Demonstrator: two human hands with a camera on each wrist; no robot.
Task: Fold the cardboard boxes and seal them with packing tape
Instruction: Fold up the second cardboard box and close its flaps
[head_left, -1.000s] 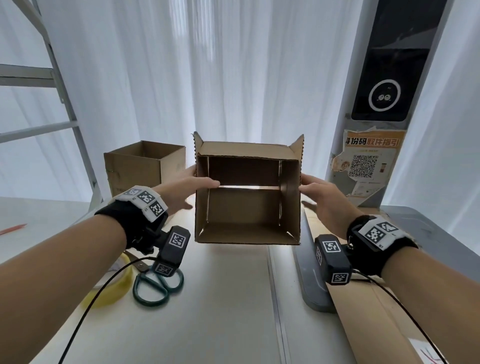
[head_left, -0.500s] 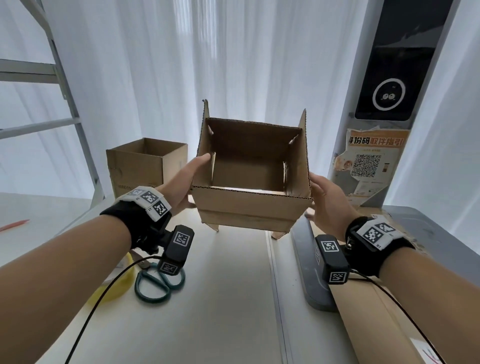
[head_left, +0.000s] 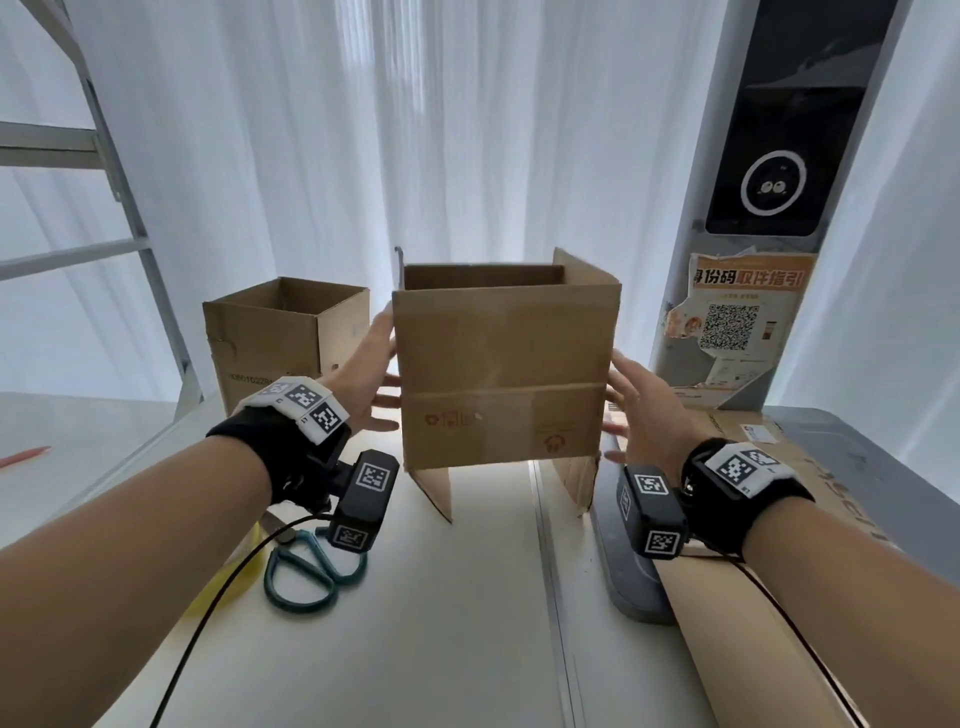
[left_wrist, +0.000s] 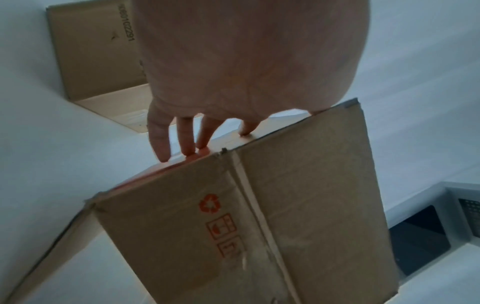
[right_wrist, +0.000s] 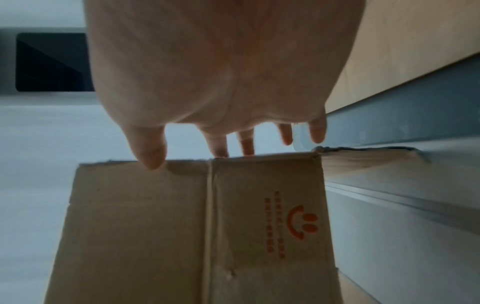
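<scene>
Head view: brown corrugated box (head_left: 501, 366) held upright in the air above the pale smooth surface (head_left: 441, 623), open at top, red printed marks low on its near wall, two bottom flaps hanging loose with a gap between them. Left hand (head_left: 363, 379) flat against the left wall, right hand (head_left: 641, 410) flat against the right wall, fingers straight and spread, pressing rather than curling. Second box (head_left: 283, 338) standing open behind on the left, just apart. Green-handled scissors (head_left: 306, 571) and a yellow tape roll (head_left: 228, 582) lying near the left forearm; flat cardboard (head_left: 779, 519) on a grey tray (head_left: 631, 587) at right. White curtains (head_left: 415, 130) behind, a metal ladder (head_left: 104, 156) far left, a dark panel (head_left: 779, 130) above a QR poster (head_left: 737, 332) at right. Left wrist view: box (left_wrist: 259, 216) with a recycling mark, left hand (left_wrist: 221, 67) above its edge, fingertips (left_wrist: 163, 152) straight, touching the side wall. Right wrist view: box (right_wrist: 194, 226) with an orange smiling mark, right hand (right_wrist: 221, 67) spread, fingertips (right_wrist: 153, 158) at its edge.
</scene>
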